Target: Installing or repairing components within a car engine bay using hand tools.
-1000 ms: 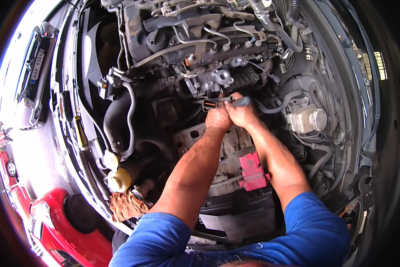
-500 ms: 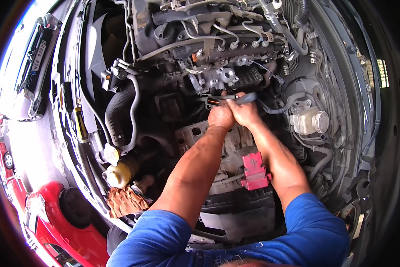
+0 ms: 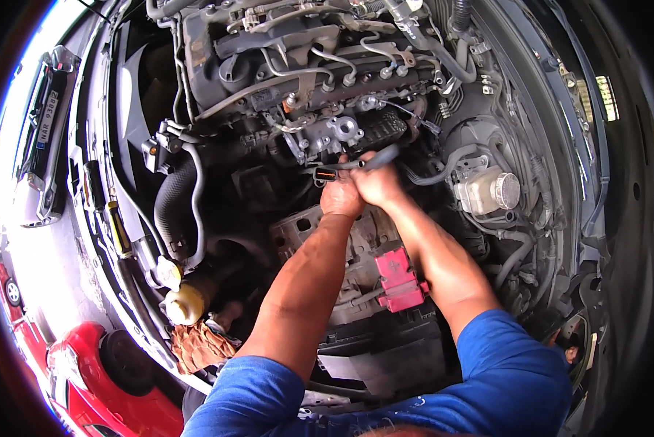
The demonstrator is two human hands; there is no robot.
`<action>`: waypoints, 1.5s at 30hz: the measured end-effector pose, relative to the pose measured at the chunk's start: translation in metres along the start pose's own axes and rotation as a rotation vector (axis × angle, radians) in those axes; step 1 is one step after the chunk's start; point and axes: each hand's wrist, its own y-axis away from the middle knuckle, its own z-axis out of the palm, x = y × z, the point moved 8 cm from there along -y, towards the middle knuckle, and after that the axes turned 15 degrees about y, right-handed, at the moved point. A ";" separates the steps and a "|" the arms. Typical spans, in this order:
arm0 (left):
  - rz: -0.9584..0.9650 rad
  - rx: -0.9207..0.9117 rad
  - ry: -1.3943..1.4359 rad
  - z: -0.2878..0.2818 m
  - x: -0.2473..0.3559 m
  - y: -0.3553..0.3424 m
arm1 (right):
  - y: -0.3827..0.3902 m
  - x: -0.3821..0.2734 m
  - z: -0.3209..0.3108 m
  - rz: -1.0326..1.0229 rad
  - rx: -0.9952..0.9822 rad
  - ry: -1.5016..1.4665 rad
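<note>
Both hands meet in the engine bay, just below a metal housing with a round port (image 3: 345, 130). My left hand (image 3: 341, 195) is closed, its fingertips hidden among the parts. Next to it is a black electrical connector (image 3: 326, 175) with orange inside. My right hand (image 3: 378, 180) presses close against the left, fingers curled; what they grip is hidden. A short dark hose (image 3: 382, 156) with an open end lies across the right fingers, blurred at its far end. Whether either hand holds the hose or connector, I cannot tell.
A red terminal cover (image 3: 398, 280) sits between my forearms. At right is a fluid reservoir (image 3: 487, 192). Along the left edge lie a yellow-handled screwdriver (image 3: 119, 229), a yellowish reservoir (image 3: 185, 304) and a brown rag (image 3: 202, 348). The engine (image 3: 232, 44) stands at the far side.
The view has shifted, so the engine bay sits further left in the picture. Both hands stay together at the same spot below the housing, with hardly any change in their hold.
</note>
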 end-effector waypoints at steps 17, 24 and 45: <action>0.013 -0.086 -0.202 0.008 -0.017 -0.011 | -0.008 -0.016 -0.004 0.019 -0.001 -0.019; -0.052 -0.047 0.006 0.015 0.028 -0.005 | -0.010 0.050 0.001 0.253 0.042 -0.352; 0.601 -0.017 -0.034 -0.039 0.183 -0.007 | -0.015 0.041 0.025 -0.188 0.251 -1.036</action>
